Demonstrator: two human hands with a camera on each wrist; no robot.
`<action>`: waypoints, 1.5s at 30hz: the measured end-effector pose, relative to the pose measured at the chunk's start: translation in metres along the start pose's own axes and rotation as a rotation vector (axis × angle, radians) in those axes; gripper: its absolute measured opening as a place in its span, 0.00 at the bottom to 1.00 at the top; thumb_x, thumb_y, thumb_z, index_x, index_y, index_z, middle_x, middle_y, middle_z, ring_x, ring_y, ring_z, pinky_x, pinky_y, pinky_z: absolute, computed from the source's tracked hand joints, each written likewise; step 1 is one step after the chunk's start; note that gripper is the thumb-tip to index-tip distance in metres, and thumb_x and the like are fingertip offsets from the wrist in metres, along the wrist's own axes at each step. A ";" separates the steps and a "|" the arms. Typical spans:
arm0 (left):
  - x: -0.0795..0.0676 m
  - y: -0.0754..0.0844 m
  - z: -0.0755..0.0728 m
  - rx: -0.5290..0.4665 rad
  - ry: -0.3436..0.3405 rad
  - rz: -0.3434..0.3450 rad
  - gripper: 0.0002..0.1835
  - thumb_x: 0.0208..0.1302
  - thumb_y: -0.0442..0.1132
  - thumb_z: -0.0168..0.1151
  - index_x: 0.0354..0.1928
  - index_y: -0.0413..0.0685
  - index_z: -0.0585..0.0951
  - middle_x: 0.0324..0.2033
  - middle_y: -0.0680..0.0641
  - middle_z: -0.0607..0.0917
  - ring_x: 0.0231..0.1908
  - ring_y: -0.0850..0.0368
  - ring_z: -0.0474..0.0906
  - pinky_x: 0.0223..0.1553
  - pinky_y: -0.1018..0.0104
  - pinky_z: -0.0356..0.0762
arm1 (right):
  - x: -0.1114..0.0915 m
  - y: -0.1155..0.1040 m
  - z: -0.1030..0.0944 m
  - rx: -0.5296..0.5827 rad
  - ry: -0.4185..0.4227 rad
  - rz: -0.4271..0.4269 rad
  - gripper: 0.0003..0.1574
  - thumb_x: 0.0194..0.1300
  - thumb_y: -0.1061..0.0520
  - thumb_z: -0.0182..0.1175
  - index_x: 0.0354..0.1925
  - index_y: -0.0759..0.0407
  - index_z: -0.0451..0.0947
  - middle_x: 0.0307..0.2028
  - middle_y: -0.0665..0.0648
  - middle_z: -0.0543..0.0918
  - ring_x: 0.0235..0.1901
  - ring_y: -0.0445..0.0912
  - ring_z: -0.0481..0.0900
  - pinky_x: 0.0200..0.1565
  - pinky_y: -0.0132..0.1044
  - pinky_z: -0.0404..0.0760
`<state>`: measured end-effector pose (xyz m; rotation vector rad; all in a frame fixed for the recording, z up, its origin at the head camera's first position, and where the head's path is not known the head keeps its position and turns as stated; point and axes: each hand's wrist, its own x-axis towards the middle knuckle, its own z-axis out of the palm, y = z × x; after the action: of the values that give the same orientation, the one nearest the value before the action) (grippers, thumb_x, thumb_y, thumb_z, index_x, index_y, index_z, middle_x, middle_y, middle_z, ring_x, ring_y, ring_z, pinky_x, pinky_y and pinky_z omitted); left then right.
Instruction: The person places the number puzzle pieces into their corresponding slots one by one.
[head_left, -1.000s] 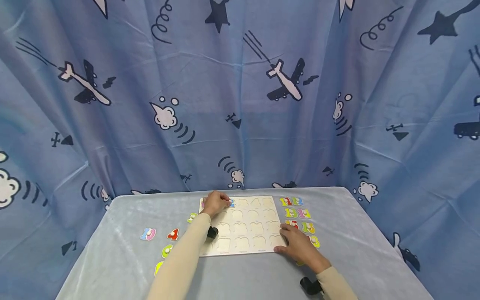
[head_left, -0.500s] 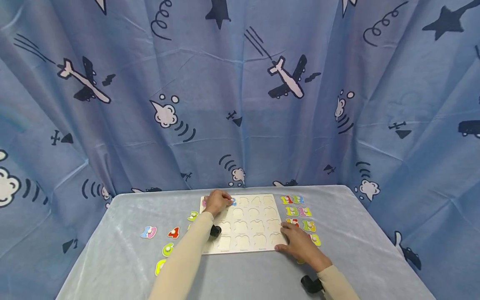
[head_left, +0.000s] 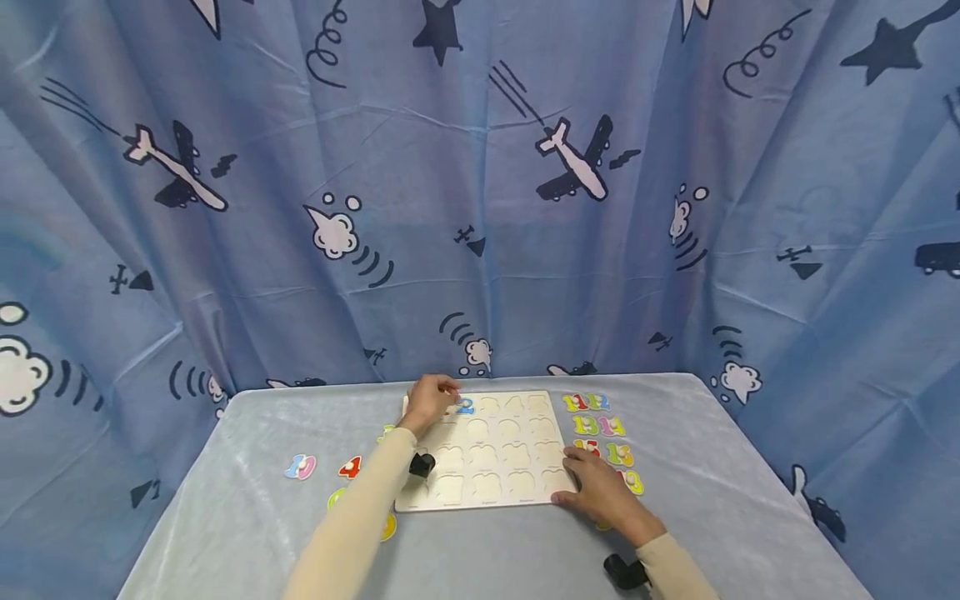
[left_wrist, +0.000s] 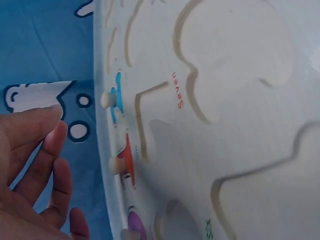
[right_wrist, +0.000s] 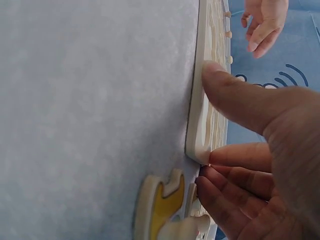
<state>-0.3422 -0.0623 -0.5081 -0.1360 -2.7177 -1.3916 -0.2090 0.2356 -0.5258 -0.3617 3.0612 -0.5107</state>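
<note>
head view: the left hand (head_left: 427, 402) hangs over the far left corner of the board (head_left: 487, 446), just beside the blue two (head_left: 466, 406), which lies in the top row. the recesses in the lower three rows that show hold no numbers. loose ones lie to both sides, like the red four (head_left: 349, 467).

left wrist view: thumb and forefinger are nearly together but hold nothing, apart from the wooden knobs. blue, red (left_wrist: 128, 160) and purple (left_wrist: 136, 225) pieces sit along the far edge; whether fully flush i can't tell. best, i judge, to press each flat and lift by its knob.

right wrist view: the right hand (head_left: 596, 486) grips the near right corner, a good brace against sliding. a yellow piece (right_wrist: 167, 202) lies close by.
</note>
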 end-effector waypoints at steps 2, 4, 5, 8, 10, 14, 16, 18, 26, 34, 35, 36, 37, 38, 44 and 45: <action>-0.003 0.000 -0.005 -0.030 -0.005 0.003 0.09 0.59 0.33 0.68 0.42 0.44 0.88 0.33 0.49 0.88 0.36 0.56 0.80 0.52 0.56 0.71 | 0.000 0.001 0.000 0.005 -0.004 0.002 0.44 0.47 0.43 0.77 0.56 0.68 0.79 0.63 0.62 0.76 0.64 0.59 0.73 0.62 0.53 0.72; -0.007 -0.002 -0.010 -0.053 -0.006 0.004 0.08 0.60 0.33 0.68 0.42 0.45 0.88 0.34 0.48 0.87 0.37 0.56 0.81 0.46 0.60 0.76 | 0.001 0.001 -0.001 0.001 -0.007 0.003 0.44 0.47 0.43 0.77 0.56 0.68 0.79 0.63 0.62 0.76 0.63 0.59 0.73 0.62 0.53 0.72; -0.009 -0.003 -0.013 -0.061 -0.007 0.010 0.08 0.61 0.33 0.67 0.42 0.45 0.87 0.35 0.48 0.87 0.37 0.55 0.81 0.43 0.61 0.78 | 0.001 0.001 0.000 0.000 -0.007 0.001 0.44 0.47 0.43 0.76 0.56 0.68 0.79 0.63 0.63 0.76 0.63 0.59 0.73 0.62 0.53 0.72; -0.016 -0.008 -0.024 -0.073 0.001 0.028 0.08 0.62 0.33 0.66 0.42 0.47 0.87 0.36 0.48 0.87 0.39 0.54 0.82 0.42 0.62 0.79 | 0.001 0.002 0.000 -0.004 -0.002 -0.002 0.43 0.48 0.43 0.76 0.55 0.67 0.79 0.62 0.63 0.76 0.63 0.60 0.73 0.62 0.53 0.72; -0.021 -0.011 -0.032 -0.069 0.012 0.042 0.07 0.63 0.34 0.66 0.42 0.49 0.87 0.37 0.48 0.87 0.40 0.53 0.81 0.42 0.60 0.79 | 0.001 0.003 0.000 -0.007 0.000 -0.006 0.43 0.48 0.43 0.76 0.55 0.67 0.79 0.62 0.63 0.76 0.63 0.60 0.73 0.62 0.53 0.72; -0.030 -0.017 -0.049 -0.038 0.037 0.069 0.07 0.64 0.34 0.65 0.42 0.49 0.87 0.37 0.48 0.87 0.41 0.53 0.80 0.44 0.57 0.78 | 0.001 0.003 -0.001 -0.003 0.002 -0.009 0.43 0.48 0.43 0.76 0.55 0.68 0.79 0.62 0.63 0.76 0.63 0.60 0.73 0.62 0.54 0.72; -0.034 -0.019 -0.058 -0.025 0.047 0.072 0.07 0.63 0.34 0.65 0.42 0.49 0.87 0.37 0.48 0.86 0.41 0.53 0.80 0.44 0.57 0.77 | 0.000 0.003 -0.002 -0.002 -0.003 -0.010 0.43 0.48 0.43 0.76 0.56 0.68 0.79 0.62 0.64 0.76 0.63 0.60 0.73 0.62 0.54 0.72; -0.038 -0.020 -0.066 -0.014 0.055 0.074 0.08 0.63 0.34 0.65 0.43 0.48 0.87 0.37 0.48 0.86 0.41 0.53 0.79 0.45 0.57 0.76 | 0.000 0.004 -0.003 0.002 -0.006 -0.011 0.43 0.48 0.43 0.76 0.56 0.68 0.79 0.63 0.64 0.75 0.63 0.61 0.73 0.62 0.54 0.72; -0.051 -0.026 -0.093 0.028 0.080 0.083 0.10 0.63 0.35 0.66 0.46 0.45 0.86 0.40 0.46 0.87 0.43 0.52 0.80 0.45 0.58 0.75 | 0.000 0.007 -0.005 0.009 0.010 -0.017 0.44 0.49 0.43 0.76 0.56 0.69 0.78 0.63 0.64 0.75 0.63 0.61 0.73 0.62 0.54 0.72; -0.066 -0.044 -0.104 0.054 0.103 0.077 0.10 0.61 0.34 0.67 0.45 0.41 0.86 0.38 0.45 0.88 0.41 0.51 0.81 0.46 0.58 0.75 | 0.000 0.009 -0.002 0.007 0.008 -0.022 0.44 0.49 0.43 0.76 0.57 0.69 0.78 0.63 0.65 0.75 0.64 0.61 0.72 0.62 0.54 0.72; -0.067 -0.047 -0.104 0.055 0.099 0.072 0.11 0.61 0.34 0.67 0.44 0.40 0.86 0.37 0.45 0.88 0.41 0.51 0.81 0.46 0.58 0.76 | 0.000 0.009 -0.002 0.007 0.008 -0.022 0.44 0.48 0.43 0.76 0.57 0.69 0.78 0.63 0.65 0.75 0.63 0.61 0.73 0.62 0.54 0.72; -0.068 -0.050 -0.104 0.055 0.095 0.062 0.11 0.61 0.35 0.67 0.44 0.41 0.86 0.36 0.46 0.88 0.40 0.52 0.81 0.45 0.58 0.76 | 0.000 0.009 -0.002 0.006 0.008 -0.023 0.44 0.48 0.43 0.76 0.56 0.69 0.78 0.63 0.65 0.75 0.63 0.61 0.73 0.62 0.54 0.72; -0.069 -0.053 -0.104 0.058 0.089 0.052 0.11 0.61 0.35 0.67 0.45 0.41 0.86 0.36 0.47 0.87 0.40 0.52 0.81 0.45 0.59 0.76 | 0.000 0.008 -0.002 0.007 0.008 -0.024 0.44 0.48 0.43 0.76 0.56 0.69 0.78 0.63 0.65 0.75 0.63 0.61 0.73 0.62 0.54 0.72; -0.070 -0.056 -0.104 0.059 0.083 0.045 0.11 0.61 0.35 0.67 0.45 0.40 0.86 0.35 0.47 0.87 0.39 0.52 0.81 0.44 0.60 0.76 | 0.000 0.008 -0.002 0.008 0.008 -0.025 0.44 0.48 0.43 0.76 0.56 0.69 0.78 0.63 0.65 0.75 0.63 0.61 0.73 0.62 0.54 0.72; -0.072 -0.069 -0.101 0.038 0.035 -0.038 0.12 0.62 0.35 0.67 0.47 0.39 0.86 0.35 0.47 0.86 0.37 0.55 0.80 0.39 0.65 0.76 | 0.000 0.004 -0.002 0.012 0.010 -0.031 0.44 0.48 0.43 0.76 0.56 0.69 0.78 0.63 0.65 0.75 0.63 0.61 0.73 0.62 0.54 0.72; -0.071 -0.070 -0.100 0.033 0.024 -0.055 0.13 0.62 0.35 0.67 0.47 0.40 0.85 0.35 0.46 0.86 0.37 0.55 0.80 0.39 0.65 0.76 | 0.000 0.004 -0.002 0.013 0.009 -0.031 0.44 0.48 0.43 0.76 0.56 0.69 0.78 0.63 0.65 0.75 0.63 0.61 0.73 0.62 0.54 0.72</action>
<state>-0.2759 -0.1874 -0.5141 -0.0418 -2.7430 -1.3525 -0.2099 0.2395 -0.5254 -0.4089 3.0641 -0.5346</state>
